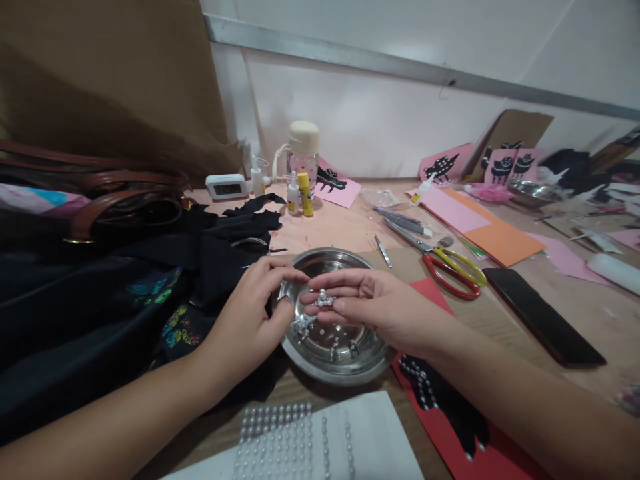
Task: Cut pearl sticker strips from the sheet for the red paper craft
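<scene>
My right hand (367, 300) is held palm up over a round metal bowl (335, 381). A small cluster of silvery pearl beads (324, 300) rests on its fingers, with the thumb against it. At the bowl's left rim is my left hand (263, 300), its fingers bent and the thumb apart from the index finger. The left index fingertip comes close to the right fingertips; nothing shows in the left hand. Several beads and small shiny pieces (336, 350) lie in the bowl. In front, rows of pearl beads (275, 440) sit on a white sheet (377, 433).
Black fabric (200, 273) lies left of the bowl. Glue bottles (293, 195) and a tumbler (303, 143) stand behind it. To the right are tweezers (383, 251), scissors (447, 263), a phone (543, 317) and a red card with a black beaded shape (445, 413).
</scene>
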The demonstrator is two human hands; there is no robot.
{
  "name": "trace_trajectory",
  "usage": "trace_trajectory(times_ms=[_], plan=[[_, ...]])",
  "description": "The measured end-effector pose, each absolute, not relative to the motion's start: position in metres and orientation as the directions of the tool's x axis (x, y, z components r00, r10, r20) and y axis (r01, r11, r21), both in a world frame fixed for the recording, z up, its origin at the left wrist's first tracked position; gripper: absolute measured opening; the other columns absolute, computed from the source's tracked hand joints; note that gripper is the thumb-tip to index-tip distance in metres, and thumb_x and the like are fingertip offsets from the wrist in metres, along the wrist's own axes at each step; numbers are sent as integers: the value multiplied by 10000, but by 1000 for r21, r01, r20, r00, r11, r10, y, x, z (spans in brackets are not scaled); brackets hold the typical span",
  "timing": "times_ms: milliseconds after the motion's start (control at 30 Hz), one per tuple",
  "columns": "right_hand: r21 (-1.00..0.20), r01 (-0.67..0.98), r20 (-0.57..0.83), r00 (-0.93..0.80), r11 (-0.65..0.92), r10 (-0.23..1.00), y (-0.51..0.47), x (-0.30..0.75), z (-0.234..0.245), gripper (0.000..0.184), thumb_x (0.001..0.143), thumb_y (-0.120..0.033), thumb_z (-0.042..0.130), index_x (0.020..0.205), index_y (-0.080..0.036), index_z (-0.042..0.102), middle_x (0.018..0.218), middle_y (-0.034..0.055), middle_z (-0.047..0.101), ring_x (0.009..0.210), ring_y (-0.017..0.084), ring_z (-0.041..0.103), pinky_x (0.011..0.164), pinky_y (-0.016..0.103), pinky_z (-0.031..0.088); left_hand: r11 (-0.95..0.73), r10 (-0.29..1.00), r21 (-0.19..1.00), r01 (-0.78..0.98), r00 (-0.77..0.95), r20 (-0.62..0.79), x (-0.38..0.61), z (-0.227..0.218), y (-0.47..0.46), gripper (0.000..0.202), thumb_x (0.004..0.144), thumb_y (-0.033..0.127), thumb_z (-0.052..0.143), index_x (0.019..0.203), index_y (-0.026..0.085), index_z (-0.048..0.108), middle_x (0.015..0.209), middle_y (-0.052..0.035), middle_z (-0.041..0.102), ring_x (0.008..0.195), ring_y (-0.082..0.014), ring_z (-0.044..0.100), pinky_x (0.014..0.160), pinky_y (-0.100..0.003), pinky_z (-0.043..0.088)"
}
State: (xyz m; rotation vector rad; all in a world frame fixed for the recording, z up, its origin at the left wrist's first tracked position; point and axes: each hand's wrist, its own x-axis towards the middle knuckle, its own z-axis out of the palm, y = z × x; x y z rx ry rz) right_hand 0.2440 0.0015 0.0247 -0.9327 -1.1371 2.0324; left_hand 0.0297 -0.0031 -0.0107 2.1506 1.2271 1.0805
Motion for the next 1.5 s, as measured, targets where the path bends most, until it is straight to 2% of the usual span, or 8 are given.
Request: trace_trajectory(times_ms=[200, 333, 467, 567, 800, 1033, 1267, 1500], plan=[[-894, -142, -287, -546, -424, 787, 1, 242, 26, 198, 837, -187, 753, 1035, -191, 735, 1037, 48, 784, 956, 133, 747, 949, 282, 579, -522, 853, 666, 533, 305, 424, 29, -9, -5, 315, 852, 77, 470, 1080, 233, 621, 1134, -52, 570, 1114, -229, 564, 978, -423, 460], [-922, -115, -268, -496, -369, 826, 0, 240, 28, 198, 822, -190, 770, 1014, -208, 726, 967, 15, 774, 894, 127, 747, 892, 278, 602, -567, 817, 600, 565, 290, 498, 30, -4, -9, 216, 923, 152, 534, 1096, 234, 634, 1171, -64, 591, 1161, -239, 543, 1005, -429, 433], [-945, -81, -245, -466, -317, 850, -3, 238, 30, 217, 814, -274, 795, 977, -219, 661, 874, -1, 757, 828, 130, 737, 794, 269, 611, -623, 780, 575, 531, 370, 504, 31, -2, -12, 256, 919, 271, 667, 1167, 236, 612, 1134, -41, 682, 1078, -233, 600, 931, -407, 435], [-955, -31, -251, -451, -296, 857, -3, 238, 30, 304, 791, -365, 821, 906, -224, 577, 785, -10, 744, 721, 128, 721, 715, 270, 605, -640, 767, 569, 517, 387, 512, 31, -4, -13, 255, 890, 271, 723, 1126, 241, 632, 1077, -16, 726, 1020, -221, 629, 897, -389, 426], [-938, -84, -260, -473, -337, 842, 1, 240, 24, 335, 782, -411, 827, 848, -198, 576, 778, 0, 731, 718, 119, 721, 721, 255, 612, -661, 749, 582, 473, 378, 544, 34, -1, -14, 134, 894, 251, 718, 1021, 239, 675, 963, 3, 744, 928, -194, 652, 864, -364, 423], [-902, -184, -249, -521, -392, 817, 0, 241, 22, 231, 810, -307, 813, 887, -189, 629, 832, -21, 699, 784, 97, 721, 807, 245, 608, -646, 763, 610, 458, 363, 535, 37, 2, -15, 146, 888, 155, 677, 987, 262, 666, 989, 12, 734, 980, -188, 654, 897, -365, 422], [-894, -182, -263, -530, -410, 807, 1, 243, 25, 216, 840, -260, 777, 978, -180, 630, 951, 32, 747, 824, 110, 741, 845, 251, 604, -637, 771, 615, 465, 350, 532, 36, 2, -16, 116, 891, 150, 657, 950, 249, 640, 987, 13, 718, 987, -180, 644, 899, -354, 427], [-902, -165, -263, -520, -398, 813, 0, 241, 27, 167, 843, -177, 739, 972, -183, 633, 924, 25, 757, 857, 110, 745, 849, 235, 602, -614, 788, 624, 483, 329, 521, 36, 3, -15, 110, 898, 163, 664, 961, 252, 646, 972, 21, 725, 983, -178, 648, 904, -354, 442]])
